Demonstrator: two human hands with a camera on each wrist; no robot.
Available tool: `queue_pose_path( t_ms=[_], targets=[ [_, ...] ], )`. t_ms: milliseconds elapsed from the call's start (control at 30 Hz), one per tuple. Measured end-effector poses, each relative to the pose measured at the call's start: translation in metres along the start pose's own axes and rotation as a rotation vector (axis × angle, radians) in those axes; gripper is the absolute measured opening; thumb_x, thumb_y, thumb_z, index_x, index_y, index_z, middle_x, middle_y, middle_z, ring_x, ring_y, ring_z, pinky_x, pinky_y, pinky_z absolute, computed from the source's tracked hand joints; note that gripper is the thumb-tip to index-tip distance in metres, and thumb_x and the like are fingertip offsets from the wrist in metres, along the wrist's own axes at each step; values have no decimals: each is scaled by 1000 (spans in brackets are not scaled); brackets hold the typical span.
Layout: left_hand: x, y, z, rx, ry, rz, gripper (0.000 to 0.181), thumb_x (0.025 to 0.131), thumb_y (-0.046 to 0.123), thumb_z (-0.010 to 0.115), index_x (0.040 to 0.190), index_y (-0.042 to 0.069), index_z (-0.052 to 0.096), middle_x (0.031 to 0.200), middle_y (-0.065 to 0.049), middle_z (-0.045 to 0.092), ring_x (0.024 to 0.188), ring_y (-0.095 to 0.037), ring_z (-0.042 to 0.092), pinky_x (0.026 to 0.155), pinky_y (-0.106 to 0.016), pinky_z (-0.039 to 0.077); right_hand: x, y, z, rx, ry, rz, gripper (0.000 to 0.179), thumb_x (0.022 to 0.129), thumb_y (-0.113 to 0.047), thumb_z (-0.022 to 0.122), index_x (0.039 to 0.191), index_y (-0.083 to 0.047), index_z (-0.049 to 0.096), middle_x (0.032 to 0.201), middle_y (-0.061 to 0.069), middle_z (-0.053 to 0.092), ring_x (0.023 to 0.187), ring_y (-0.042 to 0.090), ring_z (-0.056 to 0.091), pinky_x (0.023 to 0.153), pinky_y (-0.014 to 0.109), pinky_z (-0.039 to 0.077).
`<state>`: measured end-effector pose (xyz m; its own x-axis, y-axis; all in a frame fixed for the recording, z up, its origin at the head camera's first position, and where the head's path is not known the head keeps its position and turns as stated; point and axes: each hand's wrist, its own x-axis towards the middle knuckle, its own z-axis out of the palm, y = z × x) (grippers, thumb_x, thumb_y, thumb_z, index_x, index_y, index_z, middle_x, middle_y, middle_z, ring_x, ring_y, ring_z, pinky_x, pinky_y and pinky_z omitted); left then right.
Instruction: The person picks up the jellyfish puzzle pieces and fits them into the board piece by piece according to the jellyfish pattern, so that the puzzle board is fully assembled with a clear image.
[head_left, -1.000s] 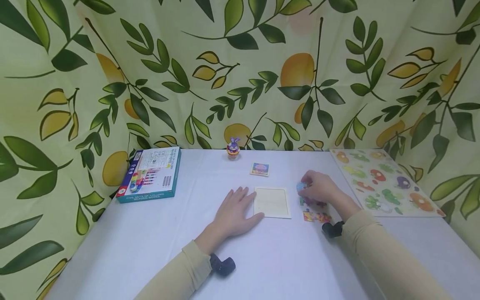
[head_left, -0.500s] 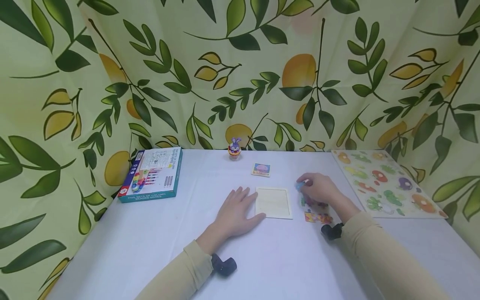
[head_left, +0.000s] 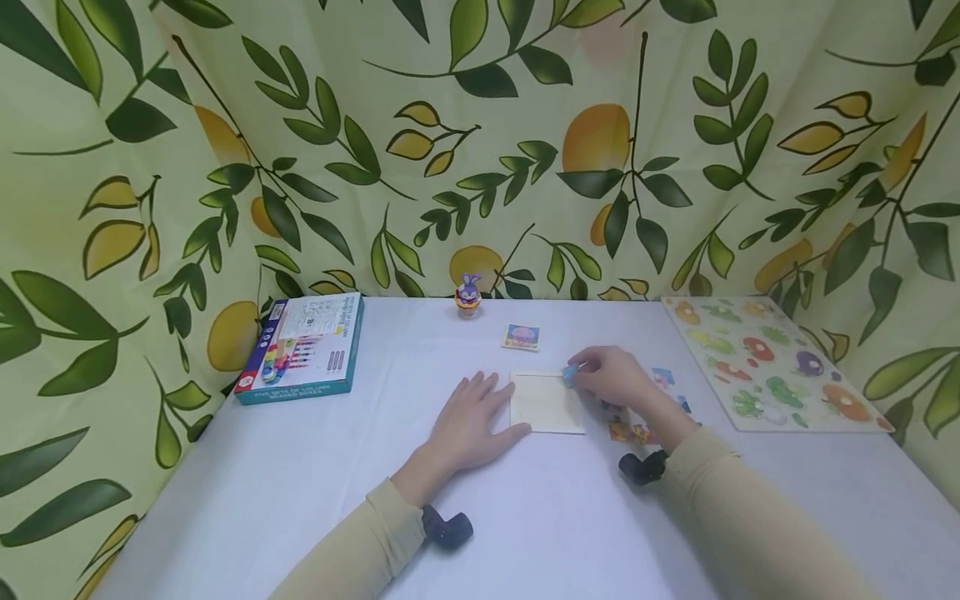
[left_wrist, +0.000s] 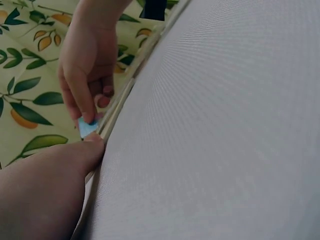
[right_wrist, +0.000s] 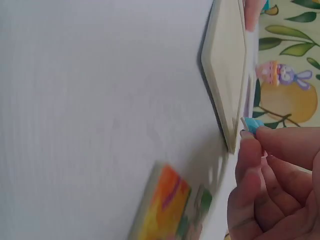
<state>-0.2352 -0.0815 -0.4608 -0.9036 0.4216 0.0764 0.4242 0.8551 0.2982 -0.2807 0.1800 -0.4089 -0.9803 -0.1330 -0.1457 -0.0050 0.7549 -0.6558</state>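
Observation:
My right hand (head_left: 618,383) pinches a blue jigsaw piece (head_left: 570,376) between thumb and fingertip, at the far right corner of a pale square puzzle tray (head_left: 546,404). In the right wrist view the blue piece (right_wrist: 253,123) appears close to one corner of the tray (right_wrist: 227,60). Whether it touches the tray cannot be told. My left hand (head_left: 468,429) lies flat on the table with fingers spread, its thumb and index finger at the tray's left edge. Several loose jigsaw pieces (head_left: 619,431) lie right of the tray, partly hidden under my right hand.
Behind the tray lies a small picture card (head_left: 521,337). A rabbit figurine (head_left: 468,296) stands at the table's back edge. To the left is a boxed bead set (head_left: 300,350); a board with fruit and vegetable pictures (head_left: 772,362) lies on the right.
My right hand has carried the blue jigsaw piece leftward from the loose pieces to the tray's far right corner, uncovering more pieces. The left hand has stayed in place.

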Motion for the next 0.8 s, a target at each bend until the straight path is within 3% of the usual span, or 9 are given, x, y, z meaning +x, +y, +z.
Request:
queue_pose_path(
  t_ms=[200, 400, 800],
  targets=[
    [-1, 0, 1, -21, 4, 2, 77, 96, 70, 48, 155, 22, 48, 162, -7, 38, 154, -29, 22, 126, -42, 9, 1, -4, 8, 43, 3, -20, 31, 94, -19, 68, 119, -1, 71, 91, 5, 72, 77, 19, 63, 66, 31, 52],
    [-1, -1, 0, -44, 11, 15, 74, 96, 66, 49, 154, 21, 49, 162, -8, 39, 153, -30, 23, 126, -44, 9, 2, -13, 14, 73, -20, -2, 30, 94, -18, 67, 119, -3, 72, 93, 6, 71, 79, 21, 62, 67, 31, 53],
    [-1, 0, -2, -24, 14, 21, 74, 97, 66, 50, 155, 20, 48, 161, -9, 39, 153, -31, 25, 126, -46, 12, 6, -22, 27, 122, 40, 47, 33, 91, -24, 70, 119, -7, 70, 104, 10, 72, 89, 25, 67, 80, 39, 56]
  ],
)
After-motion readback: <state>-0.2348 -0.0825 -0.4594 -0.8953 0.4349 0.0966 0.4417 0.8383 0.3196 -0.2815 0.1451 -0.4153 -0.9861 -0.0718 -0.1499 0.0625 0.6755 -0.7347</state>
